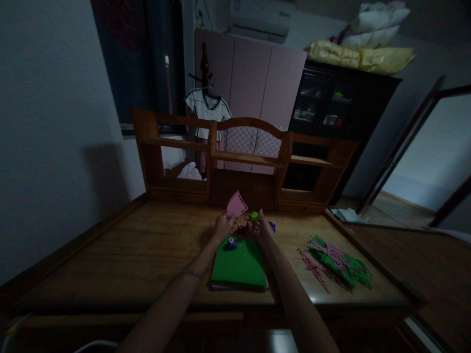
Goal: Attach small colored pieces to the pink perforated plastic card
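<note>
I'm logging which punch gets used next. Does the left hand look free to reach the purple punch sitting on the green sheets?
Probably not at once: the left hand is pinching a pink paper piece. The purple punch lies just below it on the green sheets, with nothing between them.

Two hands: left grip (222,226), right grip (262,227). One pink sheet (236,204), held up in left grip. Four punches: green (254,216), red (242,228), two purple (231,242) (272,225). One foam stack (239,264), green on top. One heap of strips (334,260), green and pink, too tangled to count. One surface (121,255). One shelf unit (243,162).
</note>
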### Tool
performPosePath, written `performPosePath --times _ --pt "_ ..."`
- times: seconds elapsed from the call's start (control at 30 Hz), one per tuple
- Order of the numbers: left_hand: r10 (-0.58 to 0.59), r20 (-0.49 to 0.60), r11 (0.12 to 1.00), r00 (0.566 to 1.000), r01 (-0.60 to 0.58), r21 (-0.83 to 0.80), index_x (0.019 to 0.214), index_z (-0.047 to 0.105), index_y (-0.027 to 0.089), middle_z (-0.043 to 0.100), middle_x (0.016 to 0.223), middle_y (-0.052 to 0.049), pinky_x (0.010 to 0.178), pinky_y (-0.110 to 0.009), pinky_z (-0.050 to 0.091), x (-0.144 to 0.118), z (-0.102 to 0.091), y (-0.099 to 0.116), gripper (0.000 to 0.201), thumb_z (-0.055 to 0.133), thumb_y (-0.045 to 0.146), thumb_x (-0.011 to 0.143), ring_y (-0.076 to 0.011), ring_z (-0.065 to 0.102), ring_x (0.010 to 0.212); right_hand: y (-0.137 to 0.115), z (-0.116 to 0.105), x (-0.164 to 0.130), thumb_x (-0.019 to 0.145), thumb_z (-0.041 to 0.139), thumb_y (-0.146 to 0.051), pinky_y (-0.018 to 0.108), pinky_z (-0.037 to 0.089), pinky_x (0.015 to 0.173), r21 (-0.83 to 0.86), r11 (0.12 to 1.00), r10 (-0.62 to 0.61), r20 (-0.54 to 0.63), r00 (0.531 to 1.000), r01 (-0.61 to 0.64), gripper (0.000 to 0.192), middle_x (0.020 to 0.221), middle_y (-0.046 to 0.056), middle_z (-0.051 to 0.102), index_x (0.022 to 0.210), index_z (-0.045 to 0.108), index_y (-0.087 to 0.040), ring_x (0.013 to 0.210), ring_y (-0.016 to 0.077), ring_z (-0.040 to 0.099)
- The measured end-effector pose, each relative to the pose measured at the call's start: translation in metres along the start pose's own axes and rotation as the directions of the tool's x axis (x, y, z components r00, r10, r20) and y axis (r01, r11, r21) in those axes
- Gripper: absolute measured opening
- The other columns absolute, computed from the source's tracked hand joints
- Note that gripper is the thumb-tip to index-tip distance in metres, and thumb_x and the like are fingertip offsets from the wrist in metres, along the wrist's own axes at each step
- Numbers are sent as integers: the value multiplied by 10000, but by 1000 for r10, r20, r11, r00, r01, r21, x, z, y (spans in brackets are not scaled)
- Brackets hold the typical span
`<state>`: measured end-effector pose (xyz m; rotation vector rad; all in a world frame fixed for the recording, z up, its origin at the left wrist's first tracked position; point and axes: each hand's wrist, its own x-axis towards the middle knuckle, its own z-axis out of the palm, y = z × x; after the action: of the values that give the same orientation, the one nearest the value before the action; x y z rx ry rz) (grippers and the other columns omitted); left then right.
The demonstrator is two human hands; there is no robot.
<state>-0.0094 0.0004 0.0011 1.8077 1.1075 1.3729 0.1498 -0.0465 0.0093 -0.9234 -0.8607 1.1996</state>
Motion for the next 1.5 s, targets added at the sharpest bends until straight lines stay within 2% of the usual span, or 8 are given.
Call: performPosePath --times 0.2,0.43,0.63,0.87,1.1,1.27,1.4,1.5 --pt "-6 24 1000 1000 6 11 685 601 109 588 582 -50 501 -208 362 3 3 -8 439 454 507 796 -134 539 536 -8 -3 -6 800 435 -663 301 504 582 171 985 35 13 999 -37 480 937 85 658 801 588 -208 703 187 608" --pt "-48 35 998 998 47 30 683 618 95 604 590 -66 499 -208 351 5 5 -16 472 456 526 790 -136 547 530 -3 -11 0 793 535 -556 269 487 576 336 942 0 9 1000 -3 351 662 19 584 700 555 -218 622 148 565" --pt "-34 50 999 998 33 28 719 622 98 599 578 -53 475 -202 336 3 4 -15 469 443 525 795 -126 536 497 -1 -15 3 761 574 -530 268 460 521 264 963 -58 -14 998 60 326 655 2 561 676 516 -220 569 138 526" --pt "-50 40 998 998 49 26 682 624 93 604 573 -64 486 -207 345 3 4 -12 463 456 512 783 -130 544 508 -3 -14 5 762 567 -502 266 458 527 285 958 8 -64 998 10 313 652 6 579 651 493 -219 556 141 527" --pt "-32 45 998 998 30 50 702 632 97 609 585 -66 495 -212 353 3 3 -14 462 447 511 793 -136 555 519 -12 -7 -4 751 464 -678 306 483 583 157 987 -33 -68 997 43 480 657 32 573 598 458 -223 651 183 568" --pt "-33 41 997 999 30 65 699 633 95 611 585 -66 496 -207 349 5 4 -16 467 451 514 794 -132 546 511 -12 -7 -4 744 447 -707 300 481 614 191 981 -26 -69 997 39 504 645 18 555 600 453 -224 645 168 555" --pt "-59 46 997 997 56 57 691 634 92 606 574 -66 481 -203 336 6 5 -16 463 449 504 794 -128 536 499 -13 -4 -4 748 416 -726 271 445 540 126 988 -85 -69 994 94 524 553 -5 492 589 440 -227 514 140 477" --pt "-61 33 996 998 59 70 681 637 90 601 567 -64 487 -204 343 5 5 -15 457 465 501 781 -130 543 507 -14 -3 -6 749 383 -749 244 369 438 86 990 -103 -55 993 108 558 411 -41 335 567 448 -226 388 116 335"
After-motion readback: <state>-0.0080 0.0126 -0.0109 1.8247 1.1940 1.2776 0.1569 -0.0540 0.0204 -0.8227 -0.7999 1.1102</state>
